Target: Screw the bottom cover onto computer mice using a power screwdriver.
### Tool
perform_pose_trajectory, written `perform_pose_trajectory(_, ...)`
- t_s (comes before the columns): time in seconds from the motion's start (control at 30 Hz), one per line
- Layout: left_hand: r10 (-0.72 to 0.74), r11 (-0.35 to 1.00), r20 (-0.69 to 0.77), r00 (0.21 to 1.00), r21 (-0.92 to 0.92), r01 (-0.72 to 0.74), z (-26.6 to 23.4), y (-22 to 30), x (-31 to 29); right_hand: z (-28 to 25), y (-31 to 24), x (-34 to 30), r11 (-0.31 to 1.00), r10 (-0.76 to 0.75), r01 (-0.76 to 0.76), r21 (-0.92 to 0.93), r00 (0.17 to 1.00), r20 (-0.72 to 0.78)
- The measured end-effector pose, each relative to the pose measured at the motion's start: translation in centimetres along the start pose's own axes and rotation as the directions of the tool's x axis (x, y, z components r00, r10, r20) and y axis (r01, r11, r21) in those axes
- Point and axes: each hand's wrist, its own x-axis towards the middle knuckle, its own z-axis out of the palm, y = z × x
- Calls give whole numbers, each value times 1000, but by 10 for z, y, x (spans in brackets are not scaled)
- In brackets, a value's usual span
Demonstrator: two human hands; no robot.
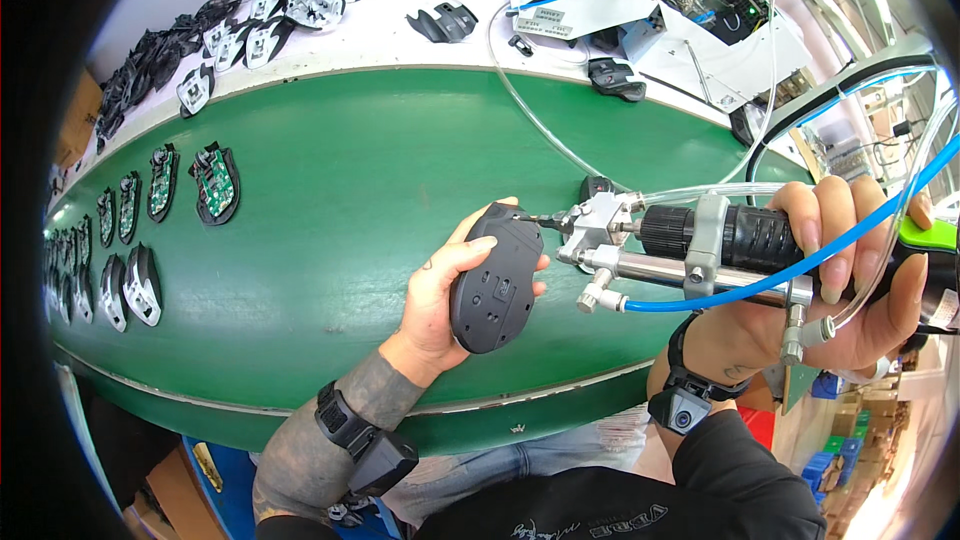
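Note:
My left hand [437, 290] is closed around a black computer mouse [497, 285], its underside turned up and showing several screw holes. My right hand [850, 250] wraps round a black powered screwdriver [725, 238] with a metal feed head and air hoses. The tool lies nearly level, and its tip [545, 220] meets the upper end of the mouse; whether a screw sits there is too small to tell. Just behind the feed head, a small dark object [597, 188] is partly hidden on the green belt.
Green circuit boards in black bases [215, 184] and white-and-black mouse shells [142, 285] stand in rows on the green belt [330, 170] at left. More shells [315, 6] and black parts [180, 45] lie on the white ledge. A screw-feeding machine [700, 20] stands at back right, its hoses crossing the belt.

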Motion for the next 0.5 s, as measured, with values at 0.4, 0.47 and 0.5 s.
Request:
perform_pose_trajectory(0.4, 18, 1000, 2, 1000, -10, -18, 10, 0, -2, 6, -7, 4, 996, 88, -88, -14, 995, -48)
perform_pose_trajectory(0.47, 54, 987, -20, 998, 155, -50, 12, 4, -1, 9, -7, 4, 995, 64, -72, -70, 993, -102)
perform_pose_trajectory(0.5, 52, 986, -20, 998, 157, -49, 12, 5, 1, 8, -7, 4, 996, 45, -53, -74, 994, -99)
